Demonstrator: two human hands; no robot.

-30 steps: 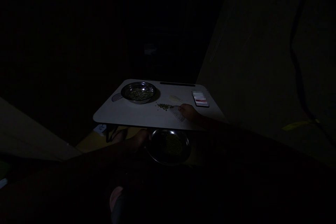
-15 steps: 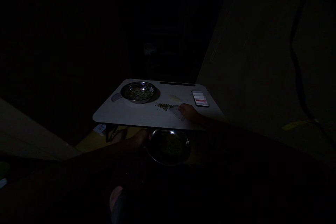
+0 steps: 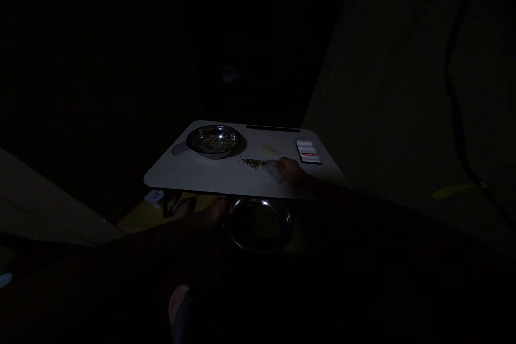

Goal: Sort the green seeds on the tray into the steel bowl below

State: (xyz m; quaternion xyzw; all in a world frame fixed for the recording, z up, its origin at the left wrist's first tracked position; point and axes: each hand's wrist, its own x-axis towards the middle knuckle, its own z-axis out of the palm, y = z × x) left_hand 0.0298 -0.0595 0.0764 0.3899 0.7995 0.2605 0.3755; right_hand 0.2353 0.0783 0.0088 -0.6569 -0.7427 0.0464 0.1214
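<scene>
In the dim head view, my right hand (image 3: 291, 169) is closed on a clear, half-round plastic piece with markings, like a protractor (image 3: 274, 173), held at the white table's surface. Its far edge is at a small heap of greenish seeds or pods (image 3: 252, 163). Below the table's front edge, my left hand (image 3: 216, 210) grips the left rim of a steel bowl (image 3: 287, 231), which has more green bits (image 3: 266, 221) in it. The left fingers are mostly in shadow. Behind the heap lies a pale, flat patch (image 3: 269, 150) that I cannot make out.
On the white folding table (image 3: 193, 176), a second steel bowl (image 3: 215, 155) with green bits stands at the back left. A half-round clear piece (image 3: 179, 148) lies beside it. A phone (image 3: 309, 151) rests at the right. A cable (image 3: 453, 86) hangs by the right wall.
Very little differs. My right hand and the protractor-like piece have shifted slightly to the right. My left hand stays at the lower bowl.
</scene>
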